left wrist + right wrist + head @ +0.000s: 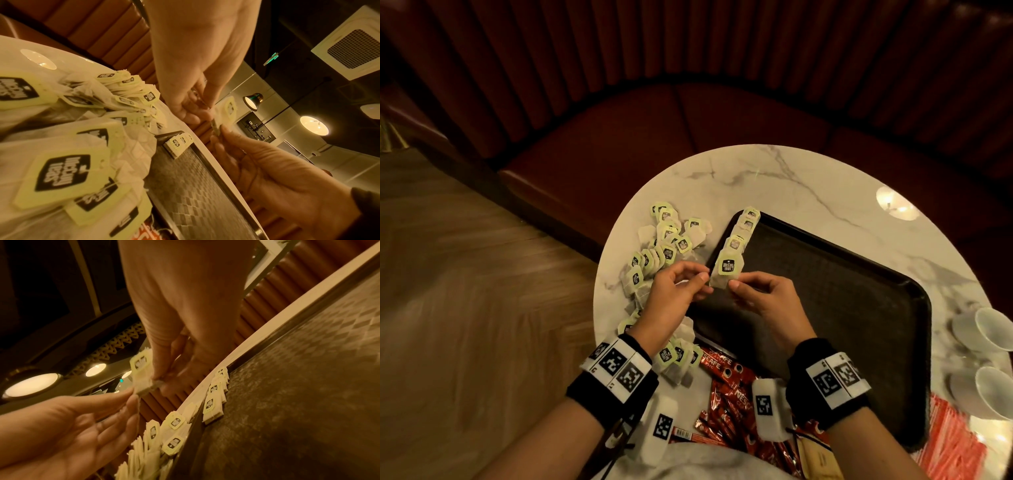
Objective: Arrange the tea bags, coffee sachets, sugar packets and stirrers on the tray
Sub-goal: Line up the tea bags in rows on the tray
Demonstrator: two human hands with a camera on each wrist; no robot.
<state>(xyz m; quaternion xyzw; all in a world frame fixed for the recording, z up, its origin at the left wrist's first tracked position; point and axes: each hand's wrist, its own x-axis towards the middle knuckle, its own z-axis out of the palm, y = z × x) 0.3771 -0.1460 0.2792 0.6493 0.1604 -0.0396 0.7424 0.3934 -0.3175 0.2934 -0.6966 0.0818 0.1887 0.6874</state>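
Both hands hold one tea bag (726,271) with a green tag just above the black tray's (842,308) left rim. My left hand (702,281) pinches its lower left corner and my right hand (734,285) pinches its lower right corner. The left wrist view shows the same tea bag (227,112) between my left hand (205,112) and right hand (219,132). In the right wrist view the tea bag (141,376) hangs from my right hand (158,381), with the left hand (133,394) at its corner. A row of tea bags (743,229) lies along the tray's left side. Loose tea bags (664,240) are heaped on the table.
More tea bags (674,356) lie under my left wrist. Red coffee sachets (729,387) are scattered at the table's near edge. Red-and-white packets (955,445) lie at the near right, below two white cups (993,329). A dark red padded bench (688,130) curves round the marble table (791,178).
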